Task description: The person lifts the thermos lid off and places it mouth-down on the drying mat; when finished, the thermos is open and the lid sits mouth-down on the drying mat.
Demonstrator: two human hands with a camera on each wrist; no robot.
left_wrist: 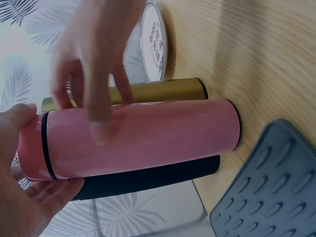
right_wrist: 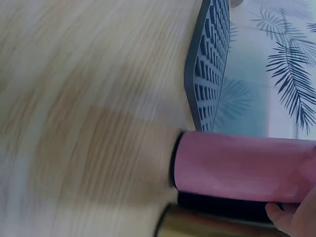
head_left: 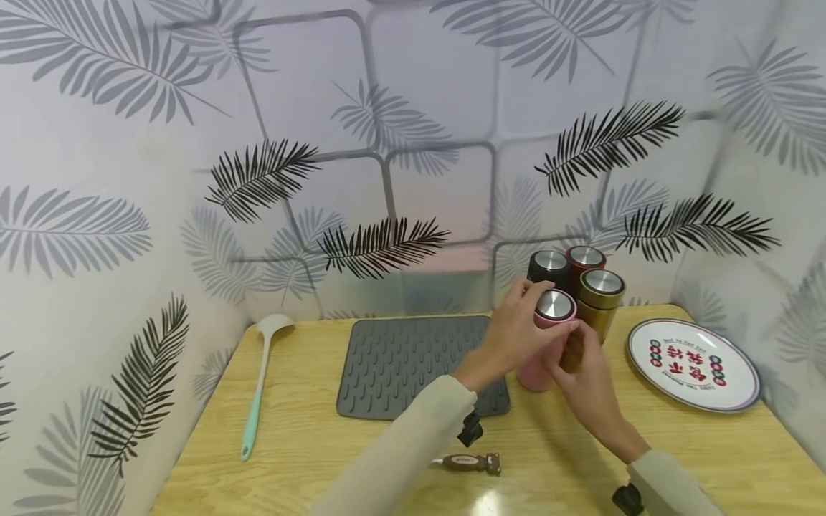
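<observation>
A pink thermos bottle (head_left: 535, 374) with a steel-topped lid stands upright on the table. My left hand (head_left: 510, 330) grips its lid, thumb on one side and fingers on the other, as the left wrist view shows. Lower down, my right hand (head_left: 592, 390) holds the upper body of the bottle, its thumb across the pink surface and other fingers curled behind. Close behind stand a black bottle (head_left: 548, 268), a red bottle (head_left: 586, 258) and a gold bottle (head_left: 600, 301). The right wrist view catches only the fingertips (right_wrist: 281, 217) of my right hand at the bottle's side.
Left of the bottles lies a grey ridged mat (head_left: 413, 365). An oval white plate (head_left: 665, 387) with red characters sits at the right. A ladle (head_left: 261, 373) with a mint handle lies far left. A brown bear-shaped handle (head_left: 467, 462) lies near the front. The patterned wall (head_left: 445, 193) rises behind.
</observation>
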